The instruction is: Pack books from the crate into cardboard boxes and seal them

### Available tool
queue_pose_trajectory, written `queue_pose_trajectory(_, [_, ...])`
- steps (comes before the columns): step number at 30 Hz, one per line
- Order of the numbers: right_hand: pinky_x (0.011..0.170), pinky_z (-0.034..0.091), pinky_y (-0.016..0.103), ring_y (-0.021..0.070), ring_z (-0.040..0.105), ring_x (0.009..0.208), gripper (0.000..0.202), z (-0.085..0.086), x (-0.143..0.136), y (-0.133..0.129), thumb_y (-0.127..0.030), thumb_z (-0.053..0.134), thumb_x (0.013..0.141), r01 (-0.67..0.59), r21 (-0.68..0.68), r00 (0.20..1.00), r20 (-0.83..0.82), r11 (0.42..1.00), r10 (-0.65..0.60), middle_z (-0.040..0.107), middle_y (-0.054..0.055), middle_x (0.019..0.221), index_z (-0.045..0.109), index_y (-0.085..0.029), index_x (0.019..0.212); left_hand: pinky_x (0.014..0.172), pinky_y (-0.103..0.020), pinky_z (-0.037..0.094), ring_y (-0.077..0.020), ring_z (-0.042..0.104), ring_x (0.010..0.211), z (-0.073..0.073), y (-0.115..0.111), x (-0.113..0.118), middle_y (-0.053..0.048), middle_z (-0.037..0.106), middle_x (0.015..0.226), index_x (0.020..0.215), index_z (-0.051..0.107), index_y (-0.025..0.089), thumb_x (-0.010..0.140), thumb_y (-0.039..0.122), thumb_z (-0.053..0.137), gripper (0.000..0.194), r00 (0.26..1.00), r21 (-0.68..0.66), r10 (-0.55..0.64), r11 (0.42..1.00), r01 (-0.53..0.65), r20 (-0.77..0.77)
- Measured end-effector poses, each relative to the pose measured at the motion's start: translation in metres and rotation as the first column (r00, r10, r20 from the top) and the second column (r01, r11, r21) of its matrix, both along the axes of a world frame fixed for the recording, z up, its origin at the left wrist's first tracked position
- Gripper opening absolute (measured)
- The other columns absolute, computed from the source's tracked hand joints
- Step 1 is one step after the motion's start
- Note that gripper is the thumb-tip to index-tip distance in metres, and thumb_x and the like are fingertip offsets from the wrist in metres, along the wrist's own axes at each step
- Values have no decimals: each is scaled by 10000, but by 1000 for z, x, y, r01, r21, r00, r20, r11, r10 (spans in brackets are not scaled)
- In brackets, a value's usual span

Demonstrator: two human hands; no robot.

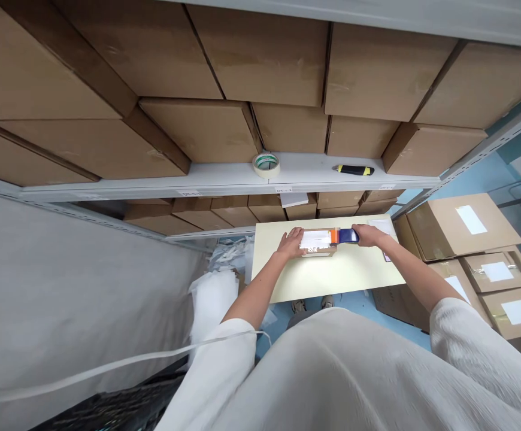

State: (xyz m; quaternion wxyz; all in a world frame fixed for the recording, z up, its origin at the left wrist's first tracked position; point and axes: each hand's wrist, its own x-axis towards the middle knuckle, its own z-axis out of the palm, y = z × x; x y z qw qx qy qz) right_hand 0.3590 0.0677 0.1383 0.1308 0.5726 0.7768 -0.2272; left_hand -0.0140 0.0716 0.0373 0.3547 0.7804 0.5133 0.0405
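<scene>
A small brown cardboard box (318, 254) with a white label (316, 239) on top lies on a cream tabletop (323, 280). Its left end is gripped by my left hand (291, 243), fingers over the top and near edge. At the box's right end my right hand (366, 235) is closed on a dark blue and orange hand-held tool (348, 236). The tool's orange end meets or overlaps the box; whether it presses on it I cannot tell. What kind of tool it is does not show clearly.
Above the table, a grey shelf (224, 173) bears stacked cartons (287, 126), a tape roll (266, 165) and a yellow-black utility knife (354, 170). Labelled cartons (465, 224) stand at right. White wrapping material (213, 299) lies at left. A white cable (153, 355) crosses lower left.
</scene>
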Motion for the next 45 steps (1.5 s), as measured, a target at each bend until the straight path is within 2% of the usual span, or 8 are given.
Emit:
queue_pose_trajectory(7, [703, 419, 303, 287, 687, 1040, 421, -4, 79, -13, -127, 744, 803, 23, -25, 994, 112, 999, -20, 727, 143, 1228, 614, -219, 1193, 1374, -599, 164, -360, 171, 1718, 8, 3, 3, -148, 270, 1828, 1712, 282, 304, 798, 362, 852, 1079, 984, 0, -78, 997, 79, -160])
queue_pose_trajectory(10, [709, 422, 291, 267, 679, 1047, 434, -5, 94, -12, -123, 732, 816, 13, -34, 992, 128, 999, -9, 717, 140, 1252, 605, -206, 1223, 1362, -591, 210, -357, 177, 1716, 12, 3, 4, -143, 260, 1829, 1728, 228, 304, 823, 378, 824, 1086, 973, 4, -99, 995, 102, -207])
queue_pose_trajectory(14, [749, 449, 296, 278, 676, 1108, 443, -12, 96, -9, -112, 728, 833, -6, -22, 990, 141, 1000, 9, 703, 151, 1297, 601, -202, 1248, 1325, -552, 312, -357, 229, 1697, 15, 3, 5, -153, 310, 1802, 1708, 266, 289, 810, 362, 828, 1062, 972, 20, -103, 994, 109, -209])
queue_pose_trajectory(19, [820, 507, 337, 321, 686, 1169, 482, -23, 74, -7, -109, 730, 856, 14, -46, 980, 198, 999, -5, 705, 183, 1297, 601, -191, 1313, 1301, -490, 369, -373, 272, 1677, 16, 4, 7, -165, 359, 1768, 1667, 347, 251, 765, 338, 863, 1042, 978, 29, -86, 995, 93, -193])
queue_pose_trajectory(28, [978, 552, 398, 351, 668, 1279, 604, -41, 1, 4, -53, 761, 842, 37, -68, 963, 269, 997, -18, 706, 229, 1344, 592, -148, 1414, 1290, -474, 403, -392, 329, 1639, 15, 6, 10, -168, 417, 1715, 1625, 406, 229, 709, 299, 895, 1041, 984, 11, -56, 998, 59, -167])
queue_pose_trajectory(34, [979, 572, 396, 358, 714, 1248, 649, -45, -25, 20, -59, 805, 815, 41, -90, 944, 329, 995, -9, 724, 240, 1344, 622, -135, 1433, 1248, -490, 450, -400, 326, 1634, 19, 5, 11, -166, 425, 1699, 1609, 417, 241, 711, 334, 896, 1022, 985, 0, -58, 998, 59, -163])
queue_pose_trajectory(40, [929, 610, 428, 363, 778, 1115, 522, -42, -39, 35, -109, 843, 796, 61, -157, 927, 375, 986, 2, 766, 222, 1264, 732, -146, 1305, 1197, -485, 495, -401, 352, 1612, 22, 5, 11, -160, 435, 1685, 1594, 431, 251, 729, 348, 901, 990, 985, 6, -73, 997, 75, -159])
queue_pose_trajectory(45, [898, 625, 451, 369, 786, 1095, 515, -55, -64, 23, -122, 880, 748, 85, -213, 917, 398, 973, 6, 783, 204, 1210, 756, -146, 1247, 1181, -481, 515, -397, 345, 1614, 23, 1, 11, -164, 438, 1678, 1581, 439, 241, 734, 318, 890, 963, 982, 20, -78, 996, 82, -170])
